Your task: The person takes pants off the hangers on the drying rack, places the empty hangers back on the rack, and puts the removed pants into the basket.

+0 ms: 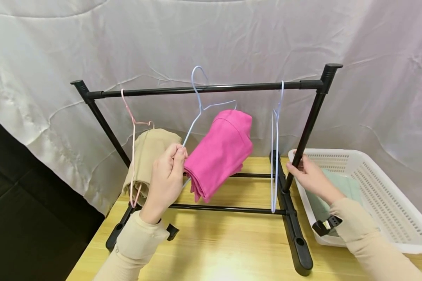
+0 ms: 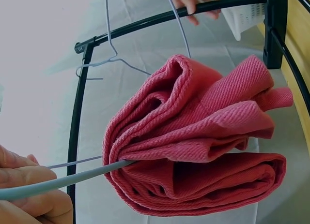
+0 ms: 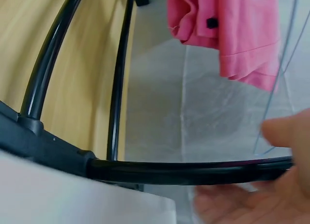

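Note:
In the head view, my left hand [image 1: 165,175] pinches the lower left end of a blue hanger [image 1: 193,125] hooked over the rack's top bar. A folded magenta garment [image 1: 221,152] hangs over this hanger; in the left wrist view the hanger's bar runs into the thick cloth [image 2: 193,137]. My right hand [image 1: 313,177] is at the right post [image 1: 307,125] of the black rack, above a white basket. The right wrist view shows its thumb and fingers [image 3: 227,204] extended on either side of the post [image 3: 193,171], with the thumb held apart from it.
A pink hanger [image 1: 133,156] with a folded khaki garment [image 1: 156,144] hangs at the rack's left. Another blue hanger [image 1: 276,156] hangs bare near the right post. The white basket [image 1: 401,195] holds pale green cloth [image 1: 344,187]. A grey curtain [image 1: 253,39] covers the back.

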The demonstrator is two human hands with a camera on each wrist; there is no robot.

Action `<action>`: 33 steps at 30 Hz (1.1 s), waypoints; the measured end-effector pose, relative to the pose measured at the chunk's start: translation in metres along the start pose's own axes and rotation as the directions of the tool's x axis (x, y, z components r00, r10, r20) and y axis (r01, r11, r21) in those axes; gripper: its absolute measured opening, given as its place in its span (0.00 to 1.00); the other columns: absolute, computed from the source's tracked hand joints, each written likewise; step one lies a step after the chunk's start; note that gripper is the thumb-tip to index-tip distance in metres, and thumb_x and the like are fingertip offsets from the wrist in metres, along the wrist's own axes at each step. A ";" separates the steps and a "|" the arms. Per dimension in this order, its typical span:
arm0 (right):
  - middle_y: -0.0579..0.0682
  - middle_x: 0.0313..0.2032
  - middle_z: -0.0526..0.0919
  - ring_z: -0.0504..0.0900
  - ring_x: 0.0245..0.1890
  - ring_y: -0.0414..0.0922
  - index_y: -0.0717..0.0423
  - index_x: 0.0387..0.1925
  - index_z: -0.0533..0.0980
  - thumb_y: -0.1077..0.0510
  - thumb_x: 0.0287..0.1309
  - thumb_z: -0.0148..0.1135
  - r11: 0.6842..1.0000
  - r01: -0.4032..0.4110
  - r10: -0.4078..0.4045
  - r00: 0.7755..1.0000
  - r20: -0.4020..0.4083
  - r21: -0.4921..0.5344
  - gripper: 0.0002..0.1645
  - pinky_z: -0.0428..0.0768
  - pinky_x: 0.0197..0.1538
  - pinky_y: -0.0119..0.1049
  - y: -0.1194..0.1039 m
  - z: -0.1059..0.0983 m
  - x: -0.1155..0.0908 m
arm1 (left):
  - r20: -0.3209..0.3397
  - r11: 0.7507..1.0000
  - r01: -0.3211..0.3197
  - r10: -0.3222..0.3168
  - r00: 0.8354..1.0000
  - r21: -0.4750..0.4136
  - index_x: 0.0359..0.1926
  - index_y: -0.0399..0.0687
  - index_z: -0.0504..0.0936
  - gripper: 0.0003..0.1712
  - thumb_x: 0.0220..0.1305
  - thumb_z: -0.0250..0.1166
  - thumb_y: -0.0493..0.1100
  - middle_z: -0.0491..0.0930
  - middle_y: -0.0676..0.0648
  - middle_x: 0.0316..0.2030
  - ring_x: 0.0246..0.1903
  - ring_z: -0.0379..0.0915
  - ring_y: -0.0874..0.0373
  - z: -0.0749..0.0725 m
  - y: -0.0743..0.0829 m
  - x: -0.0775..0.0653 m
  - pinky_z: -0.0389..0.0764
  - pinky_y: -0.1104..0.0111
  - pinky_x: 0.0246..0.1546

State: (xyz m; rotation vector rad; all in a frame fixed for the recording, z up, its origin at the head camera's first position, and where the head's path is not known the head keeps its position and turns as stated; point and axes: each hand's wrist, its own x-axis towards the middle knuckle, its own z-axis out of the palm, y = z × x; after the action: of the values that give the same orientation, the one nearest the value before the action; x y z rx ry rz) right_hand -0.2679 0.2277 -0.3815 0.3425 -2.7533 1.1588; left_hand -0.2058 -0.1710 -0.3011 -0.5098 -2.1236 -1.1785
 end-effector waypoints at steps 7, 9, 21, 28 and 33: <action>0.77 0.61 0.80 0.80 0.63 0.73 0.89 0.72 0.55 0.41 0.84 0.49 0.970 -0.051 0.107 0.967 0.230 -0.240 0.50 0.81 0.63 0.65 -0.015 -0.011 -0.016 | -0.024 1.000 -0.011 0.011 1.000 0.010 0.39 0.38 0.80 0.16 0.85 0.52 0.40 0.63 0.54 0.19 0.20 0.57 0.61 -0.004 0.004 -0.004 0.63 0.67 0.23; 0.77 0.61 0.81 0.81 0.62 0.72 0.89 0.71 0.58 0.40 0.84 0.49 0.964 -0.036 0.109 0.958 0.265 -0.265 0.50 0.81 0.63 0.64 -0.022 -0.011 -0.021 | -0.028 1.000 -0.013 0.013 1.000 0.009 0.39 0.38 0.80 0.15 0.85 0.52 0.40 0.63 0.54 0.18 0.20 0.57 0.62 -0.005 0.004 -0.006 0.63 0.67 0.23; 0.61 0.51 0.89 0.88 0.46 0.47 0.77 0.70 0.68 0.50 0.80 0.56 0.998 -0.040 0.015 0.884 0.467 0.044 0.35 0.87 0.49 0.42 -0.042 0.022 -0.040 | -0.018 0.999 -0.009 0.008 1.000 -0.036 0.39 0.36 0.79 0.16 0.85 0.52 0.40 0.61 0.55 0.17 0.17 0.54 0.66 -0.010 0.006 -0.013 0.59 0.69 0.16; 0.69 0.61 0.81 0.86 0.59 0.61 0.79 0.71 0.65 0.43 0.80 0.59 0.958 -0.143 -0.049 0.772 0.634 0.248 0.43 0.83 0.67 0.54 -0.052 0.048 -0.053 | -0.017 0.999 -0.007 0.006 1.000 -0.052 0.37 0.38 0.80 0.17 0.85 0.51 0.39 0.60 0.55 0.17 0.16 0.53 0.67 -0.012 0.006 -0.021 0.59 0.69 0.15; 0.61 0.60 0.82 0.85 0.63 0.60 0.71 0.80 0.53 0.40 0.80 0.56 0.905 -0.256 -0.029 0.759 0.651 0.339 0.49 0.79 0.71 0.52 -0.063 0.070 -0.056 | -0.015 0.997 -0.011 0.010 1.000 -0.071 0.37 0.39 0.80 0.17 0.86 0.51 0.39 0.60 0.56 0.16 0.15 0.53 0.68 -0.013 0.007 -0.028 0.58 0.69 0.13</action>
State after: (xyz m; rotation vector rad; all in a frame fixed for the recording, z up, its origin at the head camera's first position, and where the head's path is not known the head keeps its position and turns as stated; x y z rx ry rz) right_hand -0.1996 0.1431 -0.3990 0.7565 -3.0820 1.9926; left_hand -0.1769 -0.1793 -0.3109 -0.5423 -2.0699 -1.2518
